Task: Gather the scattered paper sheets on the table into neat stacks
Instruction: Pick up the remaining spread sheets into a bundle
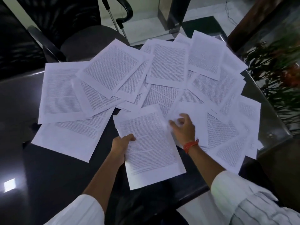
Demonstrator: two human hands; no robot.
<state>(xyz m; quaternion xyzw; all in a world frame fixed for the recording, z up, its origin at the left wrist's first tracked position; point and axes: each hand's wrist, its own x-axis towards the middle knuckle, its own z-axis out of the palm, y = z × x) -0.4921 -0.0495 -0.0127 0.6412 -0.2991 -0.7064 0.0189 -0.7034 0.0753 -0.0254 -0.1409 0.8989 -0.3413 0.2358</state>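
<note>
Our left hand (122, 142) pinches the started stack (149, 143) low over the surface (56, 176); right hand (183, 127), fingers (173, 123) half-curled, paws overlapping scattered sheets (113, 75), so we'd likely drag or crumple neighbours.

From my feed I saw a black office chair (81, 41) pulled up at the far left edge of the dark glossy table (48, 168), a potted plant (279, 62) with green leaves and orange bits past its right edge, and pale floor tiles (146, 21) behind.
</note>
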